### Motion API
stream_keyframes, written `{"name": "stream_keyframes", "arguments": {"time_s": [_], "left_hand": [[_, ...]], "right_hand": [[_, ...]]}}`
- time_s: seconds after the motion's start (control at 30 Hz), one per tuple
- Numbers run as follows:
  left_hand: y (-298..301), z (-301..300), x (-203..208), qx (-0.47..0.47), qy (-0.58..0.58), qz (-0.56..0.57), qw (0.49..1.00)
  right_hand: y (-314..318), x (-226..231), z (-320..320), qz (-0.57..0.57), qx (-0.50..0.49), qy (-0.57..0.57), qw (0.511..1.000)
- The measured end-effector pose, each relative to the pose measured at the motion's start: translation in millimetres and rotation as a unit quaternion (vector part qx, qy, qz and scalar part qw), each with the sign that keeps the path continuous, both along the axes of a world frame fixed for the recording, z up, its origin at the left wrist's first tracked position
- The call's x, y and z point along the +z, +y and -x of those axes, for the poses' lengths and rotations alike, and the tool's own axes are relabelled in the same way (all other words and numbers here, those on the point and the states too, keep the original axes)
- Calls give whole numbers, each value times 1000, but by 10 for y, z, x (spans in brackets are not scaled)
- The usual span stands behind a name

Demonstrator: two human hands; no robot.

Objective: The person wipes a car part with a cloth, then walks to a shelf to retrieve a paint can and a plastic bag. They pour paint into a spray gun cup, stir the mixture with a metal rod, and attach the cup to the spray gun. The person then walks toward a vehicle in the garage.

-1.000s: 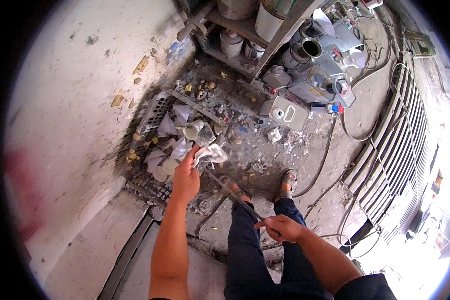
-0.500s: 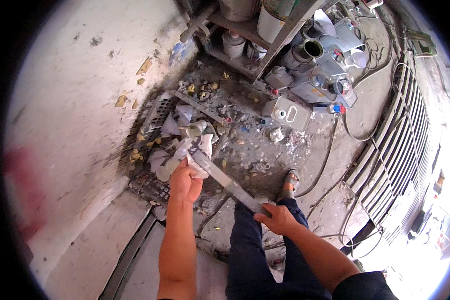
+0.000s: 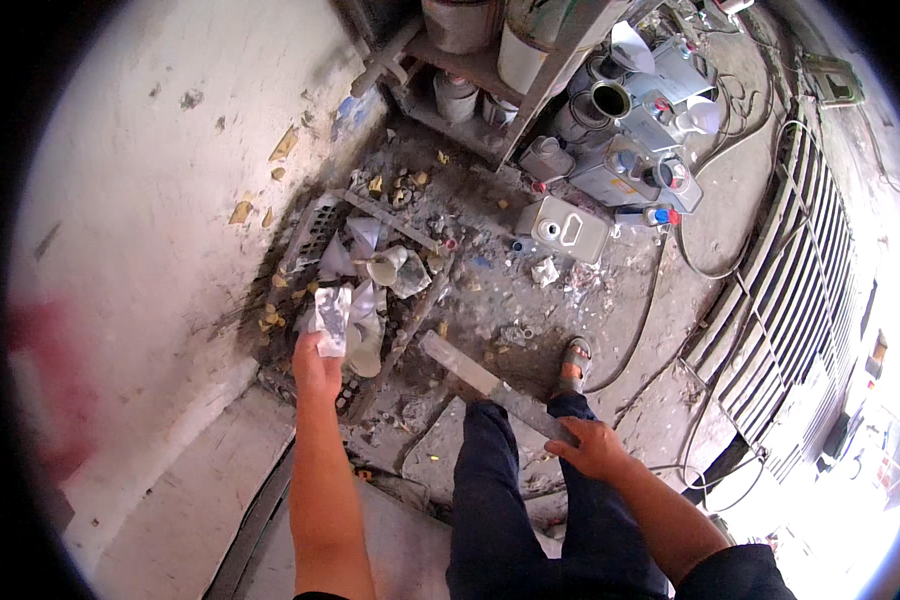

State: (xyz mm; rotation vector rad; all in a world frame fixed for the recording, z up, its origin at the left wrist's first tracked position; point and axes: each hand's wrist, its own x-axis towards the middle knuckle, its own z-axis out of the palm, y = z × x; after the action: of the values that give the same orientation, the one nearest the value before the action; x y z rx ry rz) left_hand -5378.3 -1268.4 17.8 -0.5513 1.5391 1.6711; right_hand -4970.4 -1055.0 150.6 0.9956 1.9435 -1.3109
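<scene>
Over the litter-filled crate, my left hand (image 3: 316,366) pinches a folded white paper wipe (image 3: 332,318) smeared with grey. My right hand (image 3: 597,450) grips one end of a long, flat metal strip (image 3: 488,380), stick-like and stained. The strip slants up and left in front of my legs, its far end free and apart from the wipe. Beneath and beyond the left hand, the crate (image 3: 315,232) holds used paper cups (image 3: 387,265), crumpled paper and scraps.
A rectangular metal can (image 3: 562,229) stands ahead, with more cans and an open tin (image 3: 610,98) behind it. A shelf (image 3: 470,65) carries buckets. To the left rises a stained white wall (image 3: 160,190). Hoses (image 3: 653,310) and a slatted grille (image 3: 780,310) lie right.
The wipe, earlier around the strip's far end, has come off it. My left hand has moved left with the wipe; my right hand has shifted slightly right and down with the strip.
</scene>
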Motion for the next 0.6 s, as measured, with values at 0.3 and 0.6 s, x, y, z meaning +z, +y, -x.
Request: {"name": "stream_keyframes", "arguments": {"time_s": [0.3,0.6], "left_hand": [[-35,-693,413,38,-20,105,994],[2169,-1960,1080,-4,-130,-243,961]], "right_hand": [[464,141,-538,-22,-46,101,994],[1728,436,-1945,-161,-294,26,942]]}}
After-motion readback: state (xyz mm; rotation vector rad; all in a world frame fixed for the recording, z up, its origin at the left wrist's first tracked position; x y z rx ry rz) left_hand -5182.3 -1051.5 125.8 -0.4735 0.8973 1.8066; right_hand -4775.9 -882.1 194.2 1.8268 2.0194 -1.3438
